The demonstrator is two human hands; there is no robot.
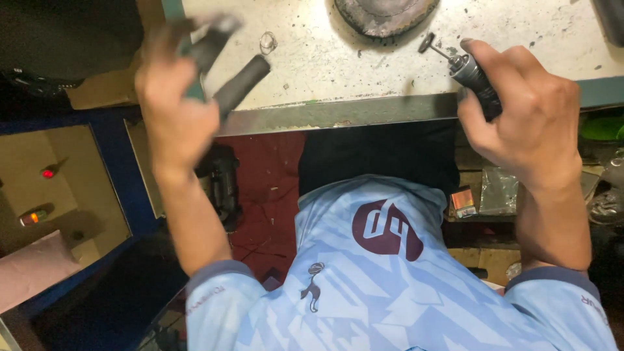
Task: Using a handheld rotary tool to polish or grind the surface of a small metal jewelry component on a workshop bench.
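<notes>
Likely risk: right hand [520,117] grips rotary tool [473,77] over the table [338,58] edge, left hand [175,110] blurred around dark-handled tool [240,83] near that edge; loose hold could drop it.

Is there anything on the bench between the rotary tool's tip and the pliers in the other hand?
Nothing visible. The right hand grips the rotary tool; the left hand holds the blurred pliers. Only bare scuffed bench top lies between; the dark round object sits farther back.
</notes>
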